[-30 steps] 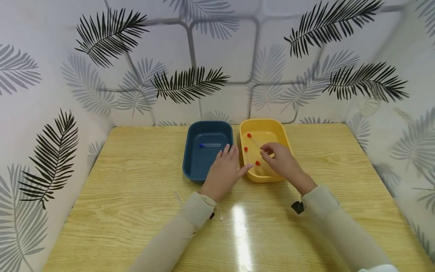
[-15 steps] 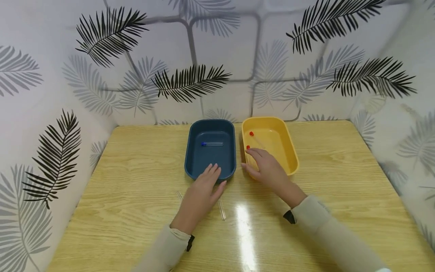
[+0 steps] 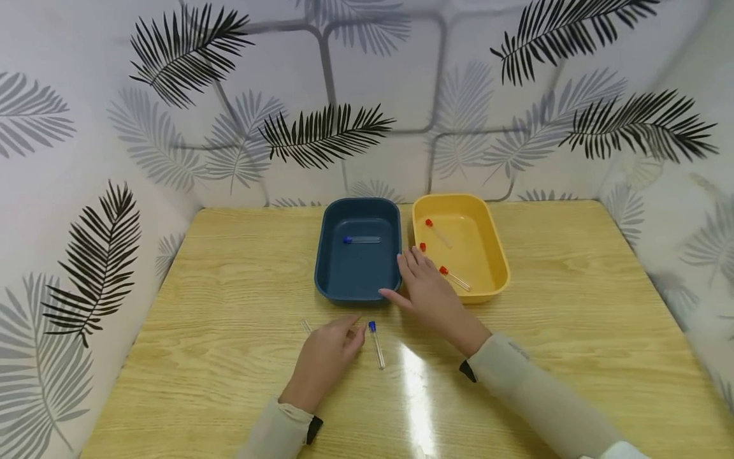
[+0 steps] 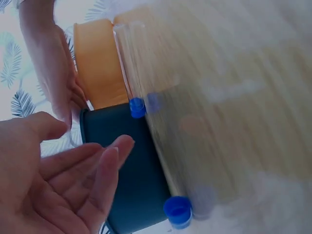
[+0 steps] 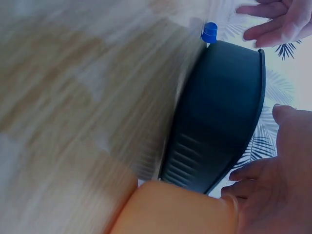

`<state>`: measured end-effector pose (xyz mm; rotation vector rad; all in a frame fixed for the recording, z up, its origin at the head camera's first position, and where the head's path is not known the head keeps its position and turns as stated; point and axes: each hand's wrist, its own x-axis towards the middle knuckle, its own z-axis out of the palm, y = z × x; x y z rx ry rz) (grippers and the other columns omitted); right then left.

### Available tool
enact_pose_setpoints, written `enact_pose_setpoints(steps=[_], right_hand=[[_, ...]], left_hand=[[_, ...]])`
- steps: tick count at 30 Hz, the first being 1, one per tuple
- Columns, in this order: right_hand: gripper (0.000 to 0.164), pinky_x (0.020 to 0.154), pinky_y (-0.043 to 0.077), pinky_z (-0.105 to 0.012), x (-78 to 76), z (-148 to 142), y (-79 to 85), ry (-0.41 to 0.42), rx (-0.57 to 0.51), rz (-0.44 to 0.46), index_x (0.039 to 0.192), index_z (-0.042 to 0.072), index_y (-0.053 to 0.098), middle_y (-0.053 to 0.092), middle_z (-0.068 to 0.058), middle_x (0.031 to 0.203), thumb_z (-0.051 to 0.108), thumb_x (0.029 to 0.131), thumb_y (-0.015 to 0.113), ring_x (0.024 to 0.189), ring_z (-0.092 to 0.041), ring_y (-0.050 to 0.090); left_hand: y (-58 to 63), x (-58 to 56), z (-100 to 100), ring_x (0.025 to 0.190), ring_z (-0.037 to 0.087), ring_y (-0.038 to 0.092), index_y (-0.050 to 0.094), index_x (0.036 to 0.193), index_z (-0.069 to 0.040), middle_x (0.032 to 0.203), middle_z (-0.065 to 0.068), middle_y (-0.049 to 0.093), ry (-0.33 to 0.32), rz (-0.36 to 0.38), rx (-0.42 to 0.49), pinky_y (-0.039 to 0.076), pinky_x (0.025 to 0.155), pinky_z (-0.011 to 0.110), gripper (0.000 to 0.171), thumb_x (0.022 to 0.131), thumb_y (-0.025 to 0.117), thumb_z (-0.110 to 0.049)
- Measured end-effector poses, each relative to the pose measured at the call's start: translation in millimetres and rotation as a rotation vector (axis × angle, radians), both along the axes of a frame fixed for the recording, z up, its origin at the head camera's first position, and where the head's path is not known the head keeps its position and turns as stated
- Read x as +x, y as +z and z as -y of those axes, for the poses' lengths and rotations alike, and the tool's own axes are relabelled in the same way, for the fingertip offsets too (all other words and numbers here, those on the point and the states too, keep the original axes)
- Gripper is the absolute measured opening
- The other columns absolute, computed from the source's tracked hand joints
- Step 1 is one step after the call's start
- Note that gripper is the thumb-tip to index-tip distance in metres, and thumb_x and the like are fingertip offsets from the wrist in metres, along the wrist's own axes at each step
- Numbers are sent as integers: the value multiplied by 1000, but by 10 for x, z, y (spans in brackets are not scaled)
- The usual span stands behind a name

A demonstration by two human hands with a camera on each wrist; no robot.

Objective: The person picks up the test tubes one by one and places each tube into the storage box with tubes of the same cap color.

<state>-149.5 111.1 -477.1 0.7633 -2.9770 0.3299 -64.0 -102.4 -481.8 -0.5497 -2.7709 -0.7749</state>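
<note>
The left hand (image 3: 323,357) is loosely curved, thumb apart from the fingers, and pinches nothing. Just right of its fingertips, on the table (image 3: 229,280), lies a see-through tube (image 3: 378,350) with a blue cap (image 3: 372,326), the capped end pointing away from the person. Such a slim tube would probably roll if nudged sideways, so it is best taken from both sides at once — thumb and first finger just below the cap, with a light pinch and a level lift.

Mind the other side of that hand: a second tube (image 3: 306,326) shows only its far tip beyond the knuckles, and a low wrist could knock it. The left wrist view also shows another blue cap (image 4: 178,212) near the fingertips; I cannot tell which tube it belongs to.

The right hand (image 3: 434,299) holds nothing, its fingers extended and thumb spread, over the gap between the trays; contact with either rim is unclear. Its thumb juts across the near right corner of the blue tray (image 3: 355,277) — the likeliest obstacle there. Beyond the left hand, that tray holds one blue-capped tube (image 3: 365,240). Beyond the right hand, the yellow tray (image 3: 478,248) holds red-capped tubes (image 3: 457,280), one mostly hidden by the fingers.
</note>
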Motion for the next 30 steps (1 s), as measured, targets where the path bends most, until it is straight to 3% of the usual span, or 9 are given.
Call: enact_pose_setpoints(steps=[7,10,18,30], right_hand=[[92,112,11,-43,-3,60,-36,-16,45,-15,143,-4,28,21,-20,150,70,88,25,140,-30,10],[91,112,11,-43,-1,95,-53,-20,38,-42,142,-6,30,21,-21,149,68,89,29,139,-30,12],[92,112,7,-41,3,155,-95,-56,47,-58,142,-7,29,20,-22,149,68,89,30,140,-30,10],[90,112,12,-42,13,162,-98,-50,15,-63,141,-8,30,21,-22,149,67,90,31,139,-31,13]], left_hand=[[-62,-64,-73,72,14,58,66,98,-1,86,5,63,95,287,-8,49,63,32,36,92,57,-36],[-89,-84,-104,68,15,51,61,91,-1,80,4,55,116,367,-17,46,60,31,38,90,58,-39],[-114,-65,-181,63,18,52,56,90,2,80,9,50,96,400,-87,48,58,32,47,84,66,-43],[-139,-121,-228,66,18,54,57,87,0,79,8,53,79,453,-69,47,57,30,32,85,68,-30]])
